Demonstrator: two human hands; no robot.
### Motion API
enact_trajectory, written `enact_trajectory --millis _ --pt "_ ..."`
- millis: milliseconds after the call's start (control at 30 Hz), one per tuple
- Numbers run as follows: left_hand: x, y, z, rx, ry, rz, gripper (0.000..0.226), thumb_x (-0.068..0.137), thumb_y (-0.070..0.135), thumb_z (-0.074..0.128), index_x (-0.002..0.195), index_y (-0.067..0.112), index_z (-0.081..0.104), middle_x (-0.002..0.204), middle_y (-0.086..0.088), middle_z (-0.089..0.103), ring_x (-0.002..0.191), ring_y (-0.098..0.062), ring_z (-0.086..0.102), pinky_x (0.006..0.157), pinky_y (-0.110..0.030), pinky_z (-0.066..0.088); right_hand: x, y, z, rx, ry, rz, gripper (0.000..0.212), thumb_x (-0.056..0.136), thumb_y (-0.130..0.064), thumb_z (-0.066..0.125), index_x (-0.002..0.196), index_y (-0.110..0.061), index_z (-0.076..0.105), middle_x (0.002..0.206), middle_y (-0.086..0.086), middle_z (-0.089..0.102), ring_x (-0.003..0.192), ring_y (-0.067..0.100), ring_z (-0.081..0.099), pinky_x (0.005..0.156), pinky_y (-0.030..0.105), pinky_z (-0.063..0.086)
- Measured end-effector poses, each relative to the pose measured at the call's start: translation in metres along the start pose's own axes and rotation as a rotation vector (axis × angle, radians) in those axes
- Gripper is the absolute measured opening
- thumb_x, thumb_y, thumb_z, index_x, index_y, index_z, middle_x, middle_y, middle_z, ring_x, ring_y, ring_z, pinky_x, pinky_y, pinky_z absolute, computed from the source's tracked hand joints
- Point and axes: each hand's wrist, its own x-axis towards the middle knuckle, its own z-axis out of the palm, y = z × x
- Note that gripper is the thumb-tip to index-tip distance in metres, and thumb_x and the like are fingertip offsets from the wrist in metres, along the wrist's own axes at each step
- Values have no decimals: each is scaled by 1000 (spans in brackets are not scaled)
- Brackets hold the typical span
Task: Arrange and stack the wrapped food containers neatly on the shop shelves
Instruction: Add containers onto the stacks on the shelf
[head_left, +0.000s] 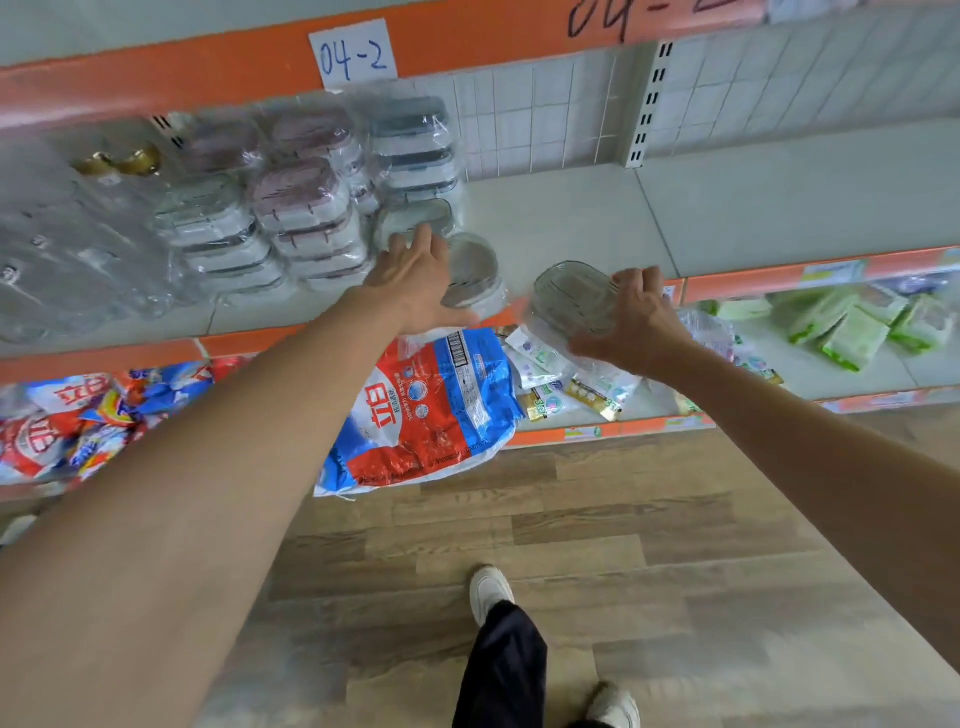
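Stacks of plastic-wrapped food containers fill the left of the middle shelf: a pink-lidded stack, a grey-lidded stack and a dark-lidded stack at the back. A wrapped container lies near the shelf's front edge, and my left hand rests on its left side with fingers stretched forward. My right hand grips a clear wrapped container, tilted, just in front of the shelf edge.
Clear wrapped items crowd the shelf's far left. The lower shelf holds red-and-blue bags, small packets and green packs. A paper label reading 04-2 hangs above. My feet stand on the wooden floor.
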Motion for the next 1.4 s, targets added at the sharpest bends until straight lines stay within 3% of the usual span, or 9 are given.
enact_trajectory --millis 267,467,567,700,833,1033,1167,1400 --pt "-62 41 -116 8 53 93 101 74 66 63 138 -3 28 143 -17 25 133 -33 28 105 -48 34 -65 -3 -130 -150 41 -180 90 67 -44 80 134 -4 36 127 14 36 113 29 41 100 37 38" --pt "-69 43 -210 -17 201 54 98 71 69 64 133 -1 34 133 -15 32 126 -32 33 104 -46 35 -77 -30 -223 -191 99 -287 89 70 -47 76 137 -11 29 137 10 30 122 30 38 97 40 37" --pt "-60 35 -230 -122 229 21 94 71 68 65 130 2 35 130 -11 31 124 -32 33 104 -47 35 -67 -46 -246 -235 126 -356 88 67 -46 77 133 -8 34 132 12 35 119 30 40 99 38 39" --pt "-36 3 -241 -221 198 -49 99 71 68 65 142 10 28 138 -6 25 126 -33 30 106 -46 34 -33 -68 -263 -318 128 -413 89 63 -44 81 129 -2 39 122 13 40 113 32 46 98 43 40" --pt "1 -47 -237 -240 153 -124 100 73 67 65 146 13 24 139 -7 25 127 -32 30 105 -43 34 19 -102 -266 -317 111 -451 87 65 -43 81 130 -3 38 124 11 37 107 30 49 89 34 40" --pt "60 -113 -218 -176 65 -162 101 72 70 63 146 14 24 141 -6 23 129 -30 28 103 -44 37 111 -136 -232 -331 22 -434 83 67 -48 74 132 -10 37 121 4 37 113 27 44 96 36 41" --pt "86 -125 -211 -215 99 -150 102 70 67 67 147 19 20 143 -5 23 132 -28 24 102 -48 36 162 -142 -224 -335 -36 -370 83 71 -51 71 135 -11 37 127 4 39 116 27 44 93 33 38" --pt "127 -131 -211 -408 135 -238 101 70 59 74 147 31 16 143 -2 22 133 -29 18 107 -49 31 229 -147 -220 -480 -130 -384 90 72 -47 70 144 -16 26 142 3 33 127 27 34 104 44 37"
